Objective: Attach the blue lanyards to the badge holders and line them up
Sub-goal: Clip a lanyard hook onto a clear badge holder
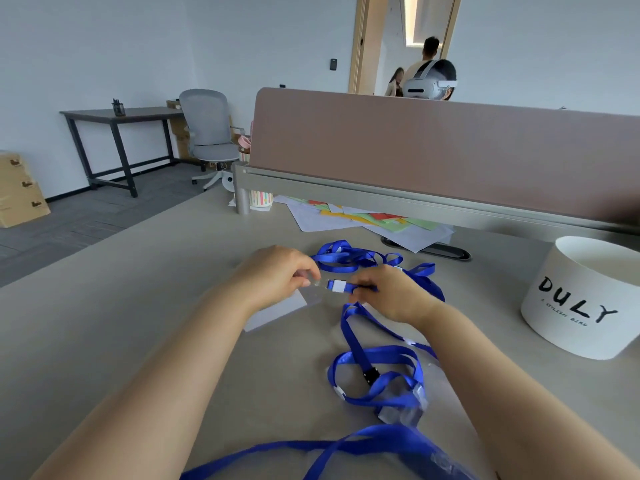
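My left hand (277, 275) pinches the top edge of a clear badge holder (277, 311) that lies slanted on the desk. My right hand (388, 294) pinches the white clip end (337, 285) of a blue lanyard, held against the holder's top tab. That lanyard's strap (349, 327) trails down toward me. More blue lanyards (353, 256) lie tangled behind my hands. Another lanyard (377, 372) with a black buckle loops over a clear holder (401, 408) closer to me. A further blue strap (311, 452) crosses the bottom of the view.
A white round box (581, 306) lettered DULY stands at the right. Coloured papers (367, 218) lie under the pink divider screen (433, 147). A striped paper cup (261, 199) stands by the divider post. People are behind the divider.
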Demonstrator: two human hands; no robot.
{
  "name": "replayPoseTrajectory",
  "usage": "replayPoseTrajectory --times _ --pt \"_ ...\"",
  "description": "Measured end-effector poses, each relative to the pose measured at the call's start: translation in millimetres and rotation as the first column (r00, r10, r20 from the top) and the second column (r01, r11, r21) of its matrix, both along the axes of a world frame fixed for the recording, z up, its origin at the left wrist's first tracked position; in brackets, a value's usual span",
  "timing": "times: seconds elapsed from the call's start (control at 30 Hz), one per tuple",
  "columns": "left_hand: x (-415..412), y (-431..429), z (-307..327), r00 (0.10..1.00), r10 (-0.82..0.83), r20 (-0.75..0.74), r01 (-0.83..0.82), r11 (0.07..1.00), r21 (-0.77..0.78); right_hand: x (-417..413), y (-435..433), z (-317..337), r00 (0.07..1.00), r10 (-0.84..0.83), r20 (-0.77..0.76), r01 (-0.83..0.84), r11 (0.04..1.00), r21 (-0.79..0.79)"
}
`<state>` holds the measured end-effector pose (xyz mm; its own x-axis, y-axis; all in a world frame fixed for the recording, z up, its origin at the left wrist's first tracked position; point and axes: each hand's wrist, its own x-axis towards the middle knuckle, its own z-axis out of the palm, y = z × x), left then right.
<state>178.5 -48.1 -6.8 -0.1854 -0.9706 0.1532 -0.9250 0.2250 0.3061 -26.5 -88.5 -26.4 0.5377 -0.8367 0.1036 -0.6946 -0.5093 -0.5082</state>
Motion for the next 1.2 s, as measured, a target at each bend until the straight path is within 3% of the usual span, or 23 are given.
replayPoseTrajectory --times 0.27,0.43,0.57,0.67,0.73,0.8,0.87,0.9,1.0,1.13,1.2 --pt "12 -5 30 0.999 -0.033 -0.04 0.038 0.991 0.131 6 3 38 0.984 -0.034 -0.177 0.033 0.999 -0.01" --pt "29 6 35 0.995 0.027 -0.093 -0.012 0.988 0.152 12 19 55 0.997 -0.001 0.078 -0.014 0.98 0.199" --pt "51 25 36 0.99 0.096 -0.107 -0.079 0.985 0.155 29 28 59 0.997 0.039 -0.072 -0.022 0.975 0.22" --pt "72 36 32 0.986 0.158 0.05 -0.163 0.979 0.118 50 31 57 0.984 0.067 -0.164 -0.037 0.982 0.184" --pt "86 41 26 0.972 0.196 0.129 -0.206 0.976 0.068 63 31 55 0.998 0.047 -0.052 -0.036 0.979 0.201" --pt "99 46 17 0.965 0.234 0.115 -0.235 0.972 -0.004 77 30 54 0.996 0.043 0.076 -0.058 0.975 0.214" --pt "109 50 6 0.963 0.267 -0.047 -0.27 0.961 -0.065 92 28 54 0.976 0.057 0.21 -0.11 0.961 0.253" --pt "113 52 0 0.941 0.273 -0.2 -0.291 0.955 -0.064 99 27 55 0.959 0.062 0.278 -0.142 0.95 0.277" --pt "122 55 -13 0.764 0.198 -0.614 -0.302 0.951 -0.07 111 21 61 0.922 0.078 0.379 -0.19 0.944 0.268" --pt "122 51 -14 0.559 0.144 -0.816 -0.329 0.942 -0.06 108 10 82 0.869 0.093 0.485 -0.263 0.919 0.295" --pt "117 45 -10 0.537 0.163 -0.828 -0.309 0.951 -0.014 105 9 95 0.806 0.088 0.585 -0.346 0.872 0.345"
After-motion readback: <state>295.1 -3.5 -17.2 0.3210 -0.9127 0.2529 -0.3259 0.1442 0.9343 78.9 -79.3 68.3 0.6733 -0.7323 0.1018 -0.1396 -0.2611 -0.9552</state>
